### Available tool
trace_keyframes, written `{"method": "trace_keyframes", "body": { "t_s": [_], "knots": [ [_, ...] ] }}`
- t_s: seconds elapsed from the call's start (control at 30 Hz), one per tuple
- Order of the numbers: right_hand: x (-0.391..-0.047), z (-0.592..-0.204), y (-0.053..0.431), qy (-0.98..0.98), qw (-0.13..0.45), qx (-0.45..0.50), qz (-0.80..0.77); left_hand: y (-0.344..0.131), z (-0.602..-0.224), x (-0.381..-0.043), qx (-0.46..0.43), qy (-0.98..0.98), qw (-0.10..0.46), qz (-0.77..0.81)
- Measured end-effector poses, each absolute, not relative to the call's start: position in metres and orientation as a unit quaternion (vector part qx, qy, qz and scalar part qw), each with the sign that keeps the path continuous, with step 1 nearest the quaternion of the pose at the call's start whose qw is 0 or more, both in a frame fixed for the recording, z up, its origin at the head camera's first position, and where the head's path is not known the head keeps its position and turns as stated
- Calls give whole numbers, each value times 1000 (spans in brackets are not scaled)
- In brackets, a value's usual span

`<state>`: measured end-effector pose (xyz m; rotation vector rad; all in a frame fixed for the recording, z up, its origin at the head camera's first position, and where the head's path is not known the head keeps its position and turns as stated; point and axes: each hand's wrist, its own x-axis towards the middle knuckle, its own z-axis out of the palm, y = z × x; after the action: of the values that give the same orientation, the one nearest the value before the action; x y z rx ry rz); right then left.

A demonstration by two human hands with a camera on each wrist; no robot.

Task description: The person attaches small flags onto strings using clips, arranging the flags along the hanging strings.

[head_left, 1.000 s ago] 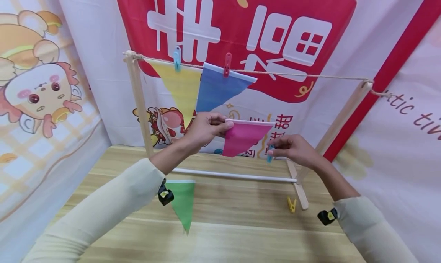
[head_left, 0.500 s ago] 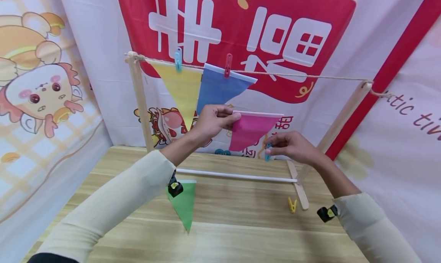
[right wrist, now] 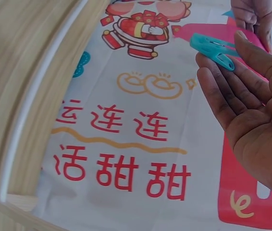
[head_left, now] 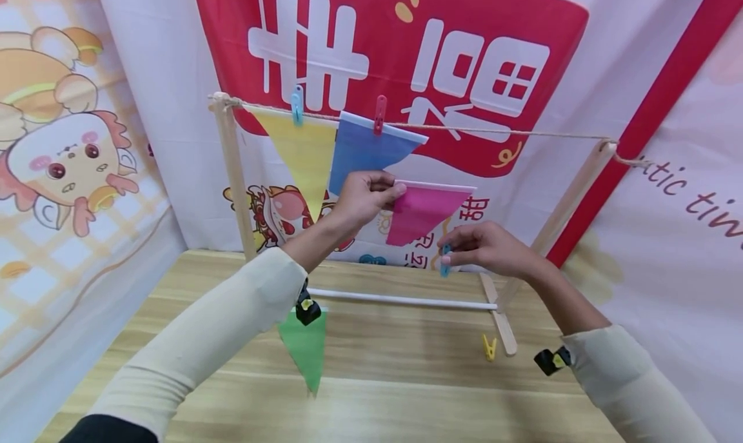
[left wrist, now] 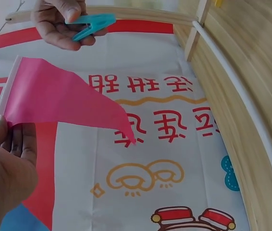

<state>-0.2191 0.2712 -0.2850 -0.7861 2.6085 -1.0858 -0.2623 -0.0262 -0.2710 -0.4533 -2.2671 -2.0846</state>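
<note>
My left hand point(head_left: 364, 201) pinches a pink pennant flag point(head_left: 432, 211) by the left end of its white top edge, below the rope. To its right, my right hand point(head_left: 490, 249) pinches a light blue clothespin point(head_left: 445, 262); the right wrist view shows this clothespin point(right wrist: 215, 49) between thumb and fingers. On the rope point(head_left: 482, 130) above, a blue clothespin point(head_left: 297, 106) holds a yellow pennant point(head_left: 304, 156) and a red clothespin point(head_left: 380, 114) holds a blue pennant point(head_left: 371, 147), which hangs slanted. The pink flag point(left wrist: 61, 94) is apart from the rope.
A green pennant point(head_left: 307, 349) and a yellow clothespin point(head_left: 489, 347) lie on the wooden table point(head_left: 395, 391). Wooden posts, left point(head_left: 231, 172) and right point(head_left: 571, 201), carry the rope; a white rod point(head_left: 400, 298) runs low between them. A printed cloth point(head_left: 429, 62) hangs behind.
My left hand has lifted the pink pennant up and to the right. My right hand has shifted slightly left with the clothespin.
</note>
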Motion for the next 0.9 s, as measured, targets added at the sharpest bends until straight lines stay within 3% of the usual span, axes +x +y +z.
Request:
{"method": "trace_keyframes", "body": {
  "t_s": [0.9],
  "knots": [
    [-213, -221, 265, 889, 46, -276, -363, -8, -239, -256, -225, -681, 53, -695]
  ]
}}
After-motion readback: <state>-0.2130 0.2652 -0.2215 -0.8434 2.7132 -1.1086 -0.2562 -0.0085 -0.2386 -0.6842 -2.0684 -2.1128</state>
